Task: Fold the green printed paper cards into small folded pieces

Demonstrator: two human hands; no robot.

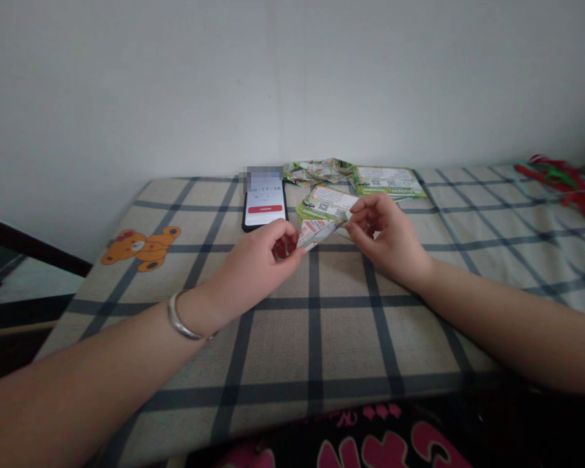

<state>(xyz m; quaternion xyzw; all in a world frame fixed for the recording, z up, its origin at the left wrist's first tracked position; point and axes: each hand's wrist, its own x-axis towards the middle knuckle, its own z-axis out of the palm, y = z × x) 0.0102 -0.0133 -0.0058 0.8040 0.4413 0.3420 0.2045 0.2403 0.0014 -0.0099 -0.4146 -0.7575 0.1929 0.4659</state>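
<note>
Both my hands hold one small folded paper leaflet (316, 234), orange, white and green, just above a checked cloth (322, 325). My left hand (260, 260), with a silver bangle on its wrist, pinches the leaflet's left end. At the leaflet's right end my right hand (385, 234) pinches it between thumb and fingers. Right behind the hands lies a small stack of green printed leaflets (324, 203).
A phone (264, 205) with a lit screen lies behind my left hand. More green leaflets (387, 182) and a crumpled one (316, 170) lie near the white wall. Red and green strips (565, 182) lie at the far right. An orange bear print (141, 247) marks the cloth's left.
</note>
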